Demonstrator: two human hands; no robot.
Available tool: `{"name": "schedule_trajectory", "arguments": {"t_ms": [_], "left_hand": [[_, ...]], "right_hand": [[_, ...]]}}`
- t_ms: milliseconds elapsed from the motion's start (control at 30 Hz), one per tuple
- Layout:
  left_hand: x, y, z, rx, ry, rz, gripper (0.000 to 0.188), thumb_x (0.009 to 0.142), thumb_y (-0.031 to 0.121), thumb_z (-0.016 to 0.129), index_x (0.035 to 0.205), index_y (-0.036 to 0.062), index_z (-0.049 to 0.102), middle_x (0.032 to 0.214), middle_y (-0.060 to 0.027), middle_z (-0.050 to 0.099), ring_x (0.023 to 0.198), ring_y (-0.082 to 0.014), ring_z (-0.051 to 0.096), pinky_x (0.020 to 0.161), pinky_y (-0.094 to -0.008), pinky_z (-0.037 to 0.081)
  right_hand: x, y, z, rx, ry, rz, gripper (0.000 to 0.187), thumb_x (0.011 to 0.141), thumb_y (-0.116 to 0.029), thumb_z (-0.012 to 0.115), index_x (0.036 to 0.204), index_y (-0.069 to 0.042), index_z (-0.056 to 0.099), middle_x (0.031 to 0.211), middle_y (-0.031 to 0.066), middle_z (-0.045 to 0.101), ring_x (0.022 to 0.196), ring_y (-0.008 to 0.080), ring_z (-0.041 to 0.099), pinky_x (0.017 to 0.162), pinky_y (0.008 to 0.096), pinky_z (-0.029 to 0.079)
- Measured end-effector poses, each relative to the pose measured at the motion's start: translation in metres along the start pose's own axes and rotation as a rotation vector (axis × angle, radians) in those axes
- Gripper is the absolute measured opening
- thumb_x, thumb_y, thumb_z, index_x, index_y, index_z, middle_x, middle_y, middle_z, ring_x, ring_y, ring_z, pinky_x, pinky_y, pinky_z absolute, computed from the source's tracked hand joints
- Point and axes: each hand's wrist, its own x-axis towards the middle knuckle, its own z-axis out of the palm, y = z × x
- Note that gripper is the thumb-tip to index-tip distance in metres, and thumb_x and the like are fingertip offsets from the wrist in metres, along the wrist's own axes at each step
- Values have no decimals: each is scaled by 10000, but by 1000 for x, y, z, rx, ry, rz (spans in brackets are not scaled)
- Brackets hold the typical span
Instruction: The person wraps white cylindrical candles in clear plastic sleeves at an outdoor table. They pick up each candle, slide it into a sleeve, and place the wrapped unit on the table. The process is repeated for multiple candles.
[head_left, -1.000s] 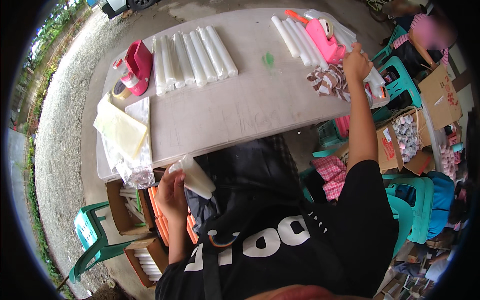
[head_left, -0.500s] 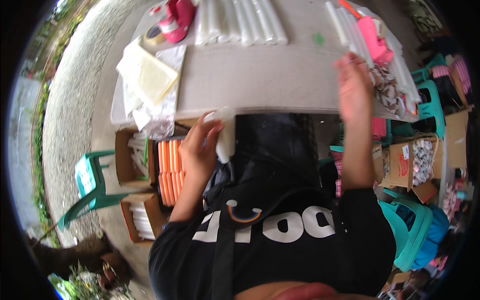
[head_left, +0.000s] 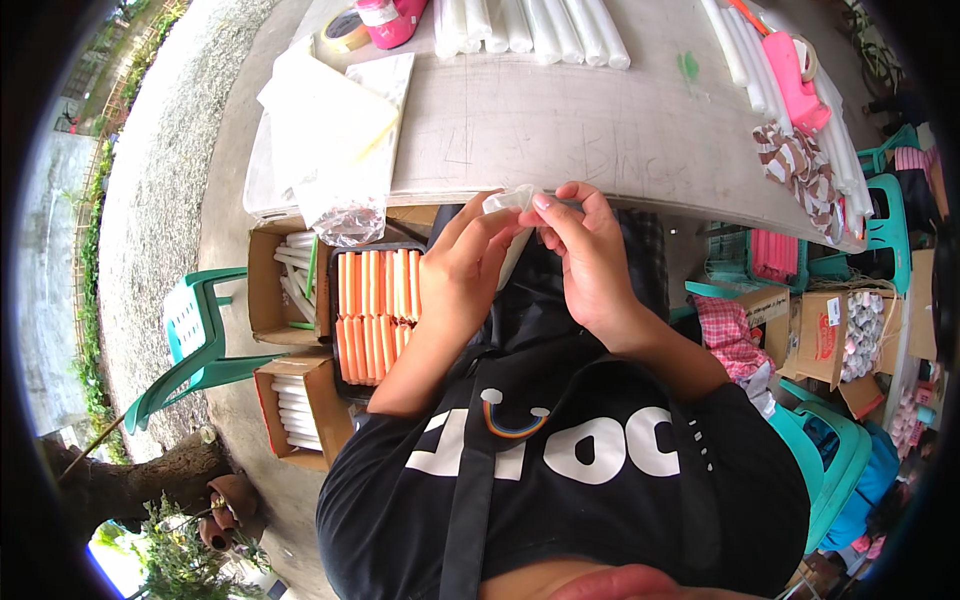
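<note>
Both my hands meet in front of me, just off the table's near edge, at one end of a white stick in clear plastic wrap (head_left: 513, 258). The stick slants down between them, its lower part partly behind my left hand. My left hand (head_left: 462, 255) is closed around the wrapped stick near its upper end. With thumb and fingers together, my right hand (head_left: 592, 262) pinches the loose plastic end (head_left: 510, 201). On the table (head_left: 560, 130) to the left lies a pile of thin translucent sheets (head_left: 325, 115), hanging slightly over the edge.
White wrapped sticks (head_left: 545, 32) lie in a row at the back. More are on the right, with a pink tape dispenser (head_left: 793, 85) and patterned cloth (head_left: 800, 170). A tray of orange sticks (head_left: 375, 300) and boxes of white sticks (head_left: 293, 412) stand below left. Green chairs (head_left: 195, 335) flank me.
My right hand has come from the table's right side to the wrapped stick and now pinches its plastic end. My left hand has moved right with the stick.
</note>
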Motion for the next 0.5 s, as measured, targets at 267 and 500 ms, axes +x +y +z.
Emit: {"name": "schedule_trajectory", "arguments": {"t_ms": [267,500], "left_hand": [[7,2,-10,-16,-36,23,275,728,-34,809,964,72,714,1444,-217,513,1130,-322,664,746,-353,565],[12,-3,-22,-38,-190,108,390,710,-22,816,1063,94,699,1491,-218,461,1189,-317,631,752,-351,562]], "right_hand": [[0,-7,8,-132,58,58,517,862,-221,798,1157,-11,429,828,107,713,781,85,622,707,250,427],[0,-18,6,-278,42,174,541,842,-198,805,1175,7,432,847,108,704,818,115,643,759,262,454]]}}
